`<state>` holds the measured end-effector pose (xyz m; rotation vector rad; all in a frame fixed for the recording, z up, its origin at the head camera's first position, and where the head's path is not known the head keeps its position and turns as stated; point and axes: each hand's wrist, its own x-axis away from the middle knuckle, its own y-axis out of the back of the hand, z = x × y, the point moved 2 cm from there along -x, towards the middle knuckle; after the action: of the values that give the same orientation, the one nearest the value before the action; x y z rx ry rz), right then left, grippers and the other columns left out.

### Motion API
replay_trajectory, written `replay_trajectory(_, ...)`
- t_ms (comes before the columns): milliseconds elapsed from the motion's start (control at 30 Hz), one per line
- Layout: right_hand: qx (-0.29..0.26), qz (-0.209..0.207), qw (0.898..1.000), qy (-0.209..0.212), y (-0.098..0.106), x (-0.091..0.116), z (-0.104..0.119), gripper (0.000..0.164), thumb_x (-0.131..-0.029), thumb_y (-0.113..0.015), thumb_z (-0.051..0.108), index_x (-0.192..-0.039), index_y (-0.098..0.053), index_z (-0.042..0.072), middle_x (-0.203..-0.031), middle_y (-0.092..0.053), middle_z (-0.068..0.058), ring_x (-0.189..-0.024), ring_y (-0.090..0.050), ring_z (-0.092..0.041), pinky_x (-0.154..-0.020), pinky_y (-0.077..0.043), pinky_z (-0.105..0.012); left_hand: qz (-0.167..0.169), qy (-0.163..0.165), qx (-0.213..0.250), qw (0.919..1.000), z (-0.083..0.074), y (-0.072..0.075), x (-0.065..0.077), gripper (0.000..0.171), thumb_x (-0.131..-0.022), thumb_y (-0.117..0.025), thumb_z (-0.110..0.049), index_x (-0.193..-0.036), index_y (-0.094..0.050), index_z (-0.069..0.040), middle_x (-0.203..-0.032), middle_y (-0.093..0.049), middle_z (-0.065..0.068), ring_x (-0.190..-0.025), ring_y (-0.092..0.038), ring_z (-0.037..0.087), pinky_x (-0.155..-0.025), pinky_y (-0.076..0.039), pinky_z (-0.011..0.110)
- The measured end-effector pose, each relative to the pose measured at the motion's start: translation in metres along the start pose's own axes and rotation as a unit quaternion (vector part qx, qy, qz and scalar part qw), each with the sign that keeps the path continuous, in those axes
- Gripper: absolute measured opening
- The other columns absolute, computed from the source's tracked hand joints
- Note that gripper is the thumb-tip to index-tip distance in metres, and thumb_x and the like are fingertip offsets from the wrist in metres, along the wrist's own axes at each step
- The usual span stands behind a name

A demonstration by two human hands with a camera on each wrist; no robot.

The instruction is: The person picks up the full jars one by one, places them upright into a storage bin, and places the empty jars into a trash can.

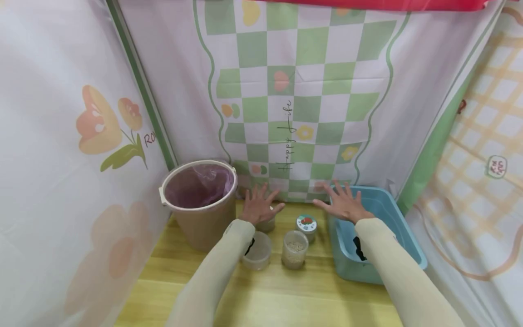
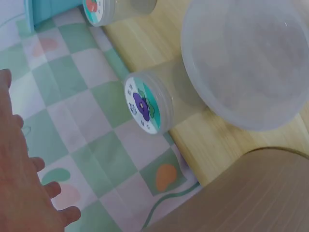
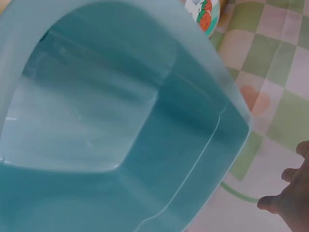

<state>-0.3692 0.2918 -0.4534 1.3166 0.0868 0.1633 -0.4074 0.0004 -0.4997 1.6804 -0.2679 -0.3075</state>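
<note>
My left hand (image 1: 259, 204) is held out with fingers spread, holding nothing. It partly hides a jar (image 1: 267, 225), whose lid (image 2: 143, 104) with an eggplant picture shows in the left wrist view. Below that wrist stands a round translucent tub (image 1: 259, 252). The right hand (image 1: 344, 203), likewise empty with fingers spread, overlaps the far left rim of a blue basin (image 1: 408, 231) in the head view. Between the arms are a jar with a tomato-picture lid (image 1: 306, 223) and a lidless clear jar (image 1: 294, 256) holding pale grains.
A brown bin (image 1: 204, 227) with a purple liner stands at the left on the wooden table (image 1: 282, 299). Behind the table hangs a green-checked cloth (image 1: 282, 113). More printed cloth (image 1: 61, 190) closes in the left side, and another sheet (image 1: 482, 204) the right.
</note>
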Motion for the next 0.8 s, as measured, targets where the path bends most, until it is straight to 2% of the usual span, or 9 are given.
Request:
replay_trajectory(133,-0.004,0.007,1.0,-0.008,0.002,0.005,-0.008,0.094,-0.092,-0.035,0.079,-0.162,-0.009,0.023,-0.166,0.006,-0.023,-0.146,0.009,-0.059,-0.103,0.007,-0.084,0.004,-0.014,-0.005,0.9999,-0.008,-0.003,0.004,0.069,-0.096,-0.025,-0.076,-0.158,-0.013,-0.048,-0.169,-0.007,0.005,-0.152,-0.01,0.043,-0.12,-0.007,0.065)
replay_trajectory(333,-0.007,0.006,1.0,-0.017,0.004,0.014,-0.025,0.094,-0.093,-0.037,0.077,-0.162,-0.011,0.02,-0.165,0.004,-0.026,-0.145,0.009,-0.06,-0.102,0.006,-0.084,-0.004,-0.042,-0.03,0.9986,-0.023,-0.007,0.013,0.068,-0.096,-0.024,-0.076,-0.157,-0.014,-0.048,-0.169,-0.011,0.004,-0.153,-0.014,0.038,-0.119,-0.015,0.064)
replay_trajectory(567,-0.006,0.004,1.0,-0.026,0.002,0.02,-0.044,0.095,-0.092,-0.037,0.078,-0.162,-0.009,0.02,-0.165,0.007,-0.026,-0.145,0.008,-0.06,-0.102,0.006,-0.085,0.009,-0.064,0.013,0.9978,-0.037,-0.021,0.022,0.067,-0.097,-0.026,-0.073,-0.158,-0.017,-0.047,-0.169,-0.01,0.004,-0.153,-0.013,0.037,-0.121,-0.014,0.062)
replay_trajectory(667,-0.003,0.003,1.0,-0.029,0.001,0.022,-0.053,0.093,-0.093,-0.037,0.076,-0.162,-0.008,0.021,-0.165,0.009,-0.025,-0.144,0.007,-0.061,-0.101,0.006,-0.085,0.013,-0.079,0.011,0.9968,-0.043,-0.026,0.028,0.068,-0.097,-0.021,-0.075,-0.158,-0.015,-0.047,-0.169,-0.01,0.004,-0.153,-0.015,0.036,-0.121,-0.017,0.06)
replay_trajectory(800,-0.011,-0.002,0.999,-0.033,0.001,0.026,-0.065,0.091,-0.094,-0.039,0.073,-0.162,-0.009,0.021,-0.165,0.01,-0.025,-0.143,0.008,-0.062,-0.1,0.007,-0.085,0.011,-0.096,0.001,0.9953,-0.049,-0.035,0.034,0.067,-0.098,-0.024,-0.072,-0.158,-0.014,-0.045,-0.169,-0.011,0.004,-0.152,-0.02,0.035,-0.121,-0.02,0.058)
